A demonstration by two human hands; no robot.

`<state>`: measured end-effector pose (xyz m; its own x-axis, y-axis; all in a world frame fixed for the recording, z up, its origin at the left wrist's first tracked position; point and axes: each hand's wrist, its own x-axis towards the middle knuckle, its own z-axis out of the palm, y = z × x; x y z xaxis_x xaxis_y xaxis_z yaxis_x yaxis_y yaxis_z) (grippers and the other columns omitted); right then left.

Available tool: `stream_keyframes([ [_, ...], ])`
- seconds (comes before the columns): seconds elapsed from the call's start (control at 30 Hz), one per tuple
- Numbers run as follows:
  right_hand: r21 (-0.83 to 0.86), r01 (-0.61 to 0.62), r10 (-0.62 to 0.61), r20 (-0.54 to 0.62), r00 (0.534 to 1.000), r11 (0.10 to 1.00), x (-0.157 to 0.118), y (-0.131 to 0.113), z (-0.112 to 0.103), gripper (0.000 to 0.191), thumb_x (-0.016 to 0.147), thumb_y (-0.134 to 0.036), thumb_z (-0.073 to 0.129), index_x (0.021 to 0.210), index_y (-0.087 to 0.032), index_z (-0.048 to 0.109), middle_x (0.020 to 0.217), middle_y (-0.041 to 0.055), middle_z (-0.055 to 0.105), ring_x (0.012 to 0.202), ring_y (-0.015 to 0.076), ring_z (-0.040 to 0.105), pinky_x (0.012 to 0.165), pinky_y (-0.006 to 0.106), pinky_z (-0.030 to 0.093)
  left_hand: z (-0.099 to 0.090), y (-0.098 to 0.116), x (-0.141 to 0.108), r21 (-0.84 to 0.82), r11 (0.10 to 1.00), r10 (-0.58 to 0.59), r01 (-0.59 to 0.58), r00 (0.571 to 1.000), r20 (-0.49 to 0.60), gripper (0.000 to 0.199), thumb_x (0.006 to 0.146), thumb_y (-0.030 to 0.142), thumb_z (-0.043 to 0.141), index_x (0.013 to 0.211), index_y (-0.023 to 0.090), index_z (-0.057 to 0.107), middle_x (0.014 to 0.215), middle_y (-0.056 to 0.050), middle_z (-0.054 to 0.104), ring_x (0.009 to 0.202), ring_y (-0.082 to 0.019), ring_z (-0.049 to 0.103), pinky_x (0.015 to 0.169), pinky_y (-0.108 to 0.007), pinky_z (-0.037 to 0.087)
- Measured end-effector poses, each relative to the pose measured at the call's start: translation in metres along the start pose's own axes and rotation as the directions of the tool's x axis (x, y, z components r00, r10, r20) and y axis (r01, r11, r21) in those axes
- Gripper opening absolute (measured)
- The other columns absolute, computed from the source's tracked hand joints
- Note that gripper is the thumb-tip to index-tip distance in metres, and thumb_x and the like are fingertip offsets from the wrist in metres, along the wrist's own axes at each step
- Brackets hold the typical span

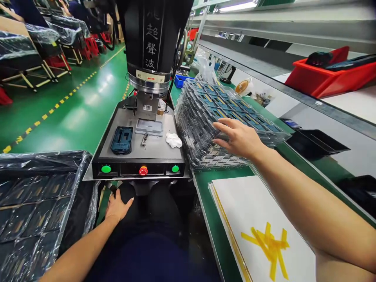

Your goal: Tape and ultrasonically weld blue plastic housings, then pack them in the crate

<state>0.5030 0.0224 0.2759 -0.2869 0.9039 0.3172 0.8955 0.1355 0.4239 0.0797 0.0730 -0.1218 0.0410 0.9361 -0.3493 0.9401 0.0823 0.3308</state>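
Observation:
My right hand (237, 137) is at the near edge of a tall stack of clear plastic trays (199, 133), its fingers apart; the top tray holds rows of dark blue parts (235, 102). My left hand (117, 207) rests by my thigh below the machine's front edge, fingers spread, holding nothing visible. On the machine's metal plate (138, 150) lie a dark blue casing (122, 140), a small metal piece (144, 139) and a crumpled white wipe (173, 140). A pale fixture (149, 126) sits under the press head (147, 105).
Two green buttons (106, 169) and a red button (143, 170) line the machine's front. At lower left stands a plastic-lined bin (82, 168) of dark parts. White sheets with yellow strips (273, 244) lie right. A red bin (319, 78) sits on the shelf.

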Motion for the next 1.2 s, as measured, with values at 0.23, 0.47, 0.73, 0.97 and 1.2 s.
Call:
stream_keyframes([
  [0.23,0.004,-0.003,0.003,-0.009,1.0,1.0,-0.004,-0.003,0.007,0.056,0.09,-0.044,0.056,0.135,-0.012,0.047,0.132,0.0187,0.051,0.118,0.0306,0.052,0.097,0.043,0.046,-0.003,0.006,-0.002,-0.011,1.0,-0.003,0.003,1.0,0.027,0.095,0.077,0.072,0.04,0.149,0.015,0.019,0.137,-0.025,0.036,0.125,-0.044,0.043,0.099,-0.051,0.039],
  [0.47,-0.047,-0.002,0.0,-0.056,0.998,0.999,-0.006,-0.004,0.014,0.05,0.092,-0.044,0.053,0.134,-0.017,0.046,0.132,0.0153,0.053,0.118,0.0287,0.053,0.097,0.04,0.047,0.0,0.003,-0.002,-0.025,1.0,-0.009,0.01,1.0,0.017,0.095,0.076,0.072,0.04,0.15,0.015,0.02,0.141,-0.027,0.032,0.123,-0.045,0.045,0.096,-0.051,0.04],
  [0.73,-0.024,-0.018,0.017,-0.043,0.999,1.0,-0.008,-0.003,0.018,0.055,0.089,-0.042,0.058,0.138,-0.021,0.044,0.135,0.0144,0.051,0.119,0.0294,0.052,0.096,0.042,0.047,-0.003,0.002,-0.003,-0.066,0.998,-0.005,0.007,1.0,0.03,0.096,0.076,0.071,0.043,0.15,0.015,0.018,0.142,-0.026,0.032,0.129,-0.045,0.039,0.099,-0.052,0.039],
  [0.97,-0.068,-0.021,0.021,0.002,1.0,0.997,-0.007,-0.01,0.018,0.069,0.084,-0.052,0.06,0.141,-0.017,0.041,0.137,0.0192,0.046,0.121,0.0339,0.049,0.096,0.047,0.045,-0.003,0.003,-0.003,-0.059,0.998,-0.01,0.012,0.999,0.035,0.097,0.075,0.072,0.043,0.15,0.015,0.019,0.14,-0.026,0.034,0.127,-0.045,0.041,0.097,-0.053,0.04],
  [1.2,-0.091,-0.017,0.017,-0.001,1.0,0.996,-0.012,-0.011,0.025,0.066,0.087,-0.045,0.057,0.144,-0.018,0.037,0.141,0.021,0.041,0.125,0.0361,0.045,0.098,0.051,0.042,-0.001,0.0,-0.001,-0.052,0.999,0.002,0.0,1.0,0.028,0.096,0.076,0.072,0.042,0.15,0.014,0.02,0.139,-0.026,0.036,0.125,-0.044,0.043,0.097,-0.052,0.04],
])
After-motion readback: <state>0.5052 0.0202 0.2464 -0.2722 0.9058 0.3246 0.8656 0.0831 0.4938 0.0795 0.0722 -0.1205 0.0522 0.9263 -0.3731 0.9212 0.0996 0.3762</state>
